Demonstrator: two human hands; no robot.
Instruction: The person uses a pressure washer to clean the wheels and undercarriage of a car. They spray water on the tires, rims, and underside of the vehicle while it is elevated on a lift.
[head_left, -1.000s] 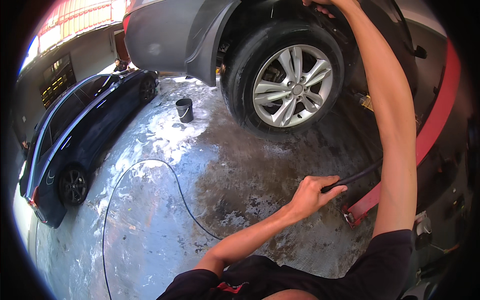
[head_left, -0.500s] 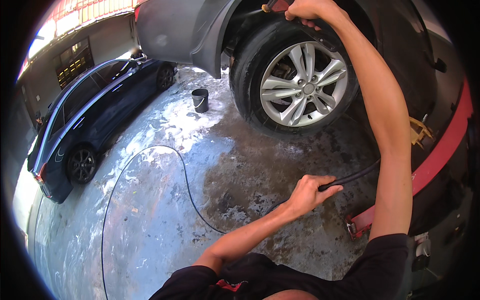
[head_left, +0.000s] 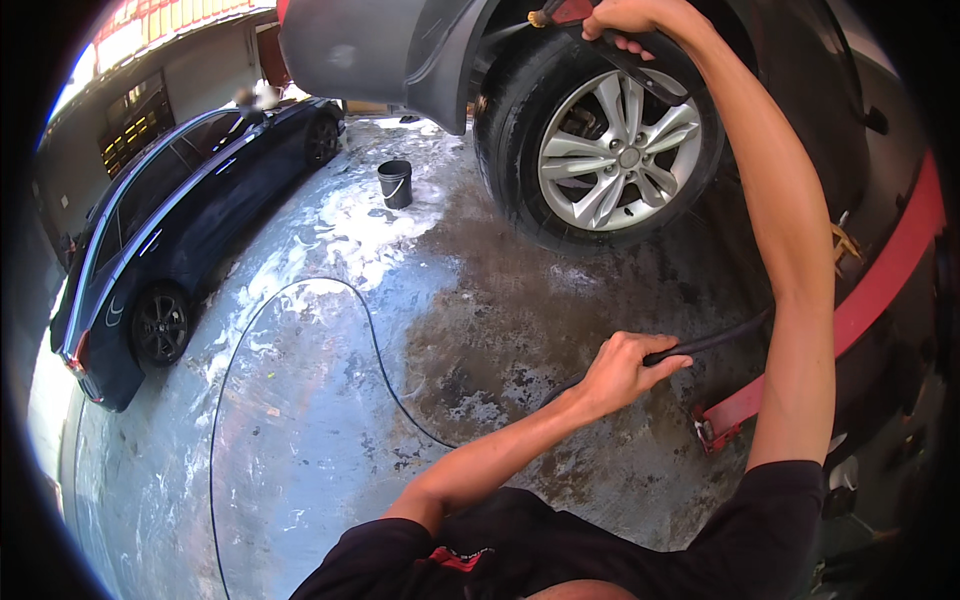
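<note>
At the top, my right hand (head_left: 630, 22) is wrapped round a spray gun (head_left: 573, 10) with a red body, a black handle and a yellowish nozzle. The nozzle points left into the wheel arch, just above the tyre, and a faint pale streak shows in front of it. Below the gun is a black tyre (head_left: 520, 150) on a silver spoked wheel (head_left: 628, 157) of a dark grey vehicle (head_left: 375, 50). Lower down, my left hand (head_left: 628, 372) is closed round a thick black hose (head_left: 715, 338), its thumb and forefinger stretched along it. My right forearm hides part of the hose.
The thin hose (head_left: 372, 335) loops over the wet, foam-streaked floor (head_left: 330, 400). A black bucket (head_left: 395, 186) stands beyond it. On the left is a dark blue car (head_left: 190, 235), with a blurred person behind it. A red lift arm (head_left: 885, 295) and a yellow part (head_left: 846, 245) lie right.
The whole view has shifted slightly, so the wheel sits a little higher and farther right. Both hands keep their hold, and the gun still points left into the wheel arch.
</note>
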